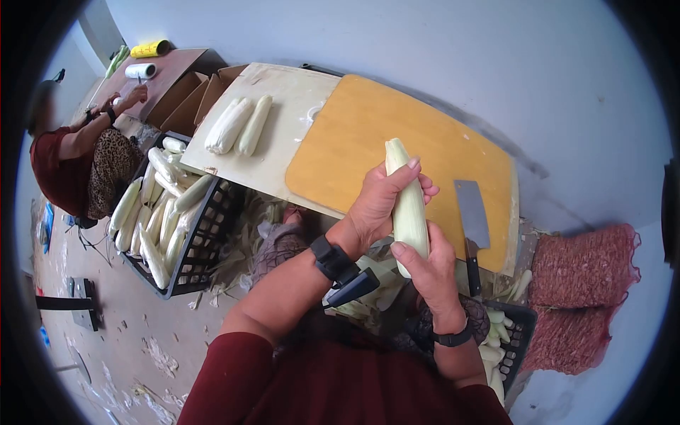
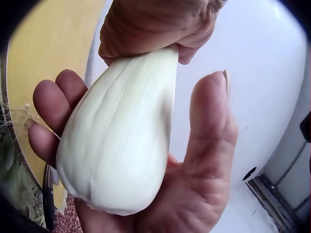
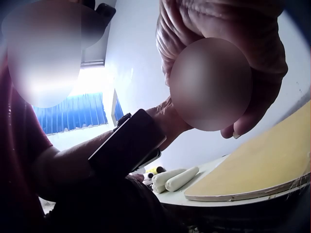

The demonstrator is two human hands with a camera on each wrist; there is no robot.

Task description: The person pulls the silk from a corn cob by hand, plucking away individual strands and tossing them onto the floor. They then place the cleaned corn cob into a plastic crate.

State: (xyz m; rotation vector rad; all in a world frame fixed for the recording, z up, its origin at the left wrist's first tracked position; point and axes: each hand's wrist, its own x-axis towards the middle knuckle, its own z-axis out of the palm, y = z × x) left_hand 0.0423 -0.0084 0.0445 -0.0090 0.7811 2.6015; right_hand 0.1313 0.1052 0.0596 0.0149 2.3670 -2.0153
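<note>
An ear of corn [image 1: 409, 212] in smooth pale husk is held above the yellow board. My left hand [image 1: 382, 198] grips its narrower part, the thumb lying over the husk; in the left wrist view this fist is at the top. My right hand [image 1: 435, 276] cups loosely around the broad lower end. Seen from the left wrist, the right thumb [image 2: 209, 116] stands straight, apart from the husk, while fingertips show past the ear's other side. In the right wrist view a blurred disc hides the ear beneath the right hand [image 3: 223, 24].
On the yellow board [image 1: 340, 142] lies a cleaver [image 1: 473, 212], its handle over the near edge. Several pale ears [image 1: 241, 127] rest left of it. A black crate [image 1: 205, 262] heaped with ears stands at left, near a seated person [image 1: 78, 156]. Red mesh sacks [image 1: 581, 297] lie at right.
</note>
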